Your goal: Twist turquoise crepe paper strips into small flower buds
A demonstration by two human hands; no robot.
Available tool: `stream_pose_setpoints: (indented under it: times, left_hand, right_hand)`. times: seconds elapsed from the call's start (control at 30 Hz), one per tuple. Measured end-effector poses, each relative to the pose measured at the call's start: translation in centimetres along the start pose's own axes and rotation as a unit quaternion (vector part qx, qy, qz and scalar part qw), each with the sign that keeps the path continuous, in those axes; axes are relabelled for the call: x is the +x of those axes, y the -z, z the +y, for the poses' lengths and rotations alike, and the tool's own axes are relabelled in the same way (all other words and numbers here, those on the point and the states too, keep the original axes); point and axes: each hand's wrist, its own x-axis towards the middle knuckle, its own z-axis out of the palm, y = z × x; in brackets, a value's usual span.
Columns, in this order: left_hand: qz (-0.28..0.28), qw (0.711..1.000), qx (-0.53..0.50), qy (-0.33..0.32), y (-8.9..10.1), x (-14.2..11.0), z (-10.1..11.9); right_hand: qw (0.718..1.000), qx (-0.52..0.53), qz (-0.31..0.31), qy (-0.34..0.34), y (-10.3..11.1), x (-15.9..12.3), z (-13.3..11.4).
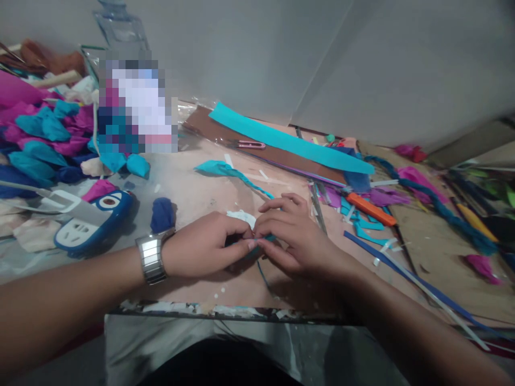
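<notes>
Single view, head-worn. Aimed forward and down. Table [183,190] seen from above, near; left hand [201,244] and right hand [300,236] framed centrally, wall [241,59] caught at top.

Nearer the person than the turquoise paper strip [293,141], the left hand [203,244] and right hand [298,238] meet at the fingertips, pinching a mostly hidden teal piece [273,237]. Twisted turquoise paper [217,168] lies between strip and hands; an orange tool [370,209] near the strip's right end.
</notes>
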Motion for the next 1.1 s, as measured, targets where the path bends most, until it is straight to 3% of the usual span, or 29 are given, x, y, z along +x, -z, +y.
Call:
stream_pose_setpoints:
  times: [0.13,0.37,0.7,1.1]
  left_hand:
    - [0.006,1.0,0.02,-0.017,-0.2,0.0,-0.1]
    - [0.038,0.977,0.188,-0.098,-1.1,-0.4,-0.2]
    - [0.056,0.986,0.15,-0.048,-0.3,-0.1,-0.2]
    - [0.044,0.992,0.117,-0.018,-0.6,-0.2,0.2]
  right_hand:
    - [1.0,0.016,-0.011,-0.004,-0.2,0.1,0.0]
    - [0.995,0.078,-0.048,-0.047,-0.1,0.0,-0.4]
    - [0.999,-0.021,0.002,-0.026,-0.1,0.1,-0.3]
    - [0.998,0.038,0.0,-0.042,-0.3,0.0,-0.4]
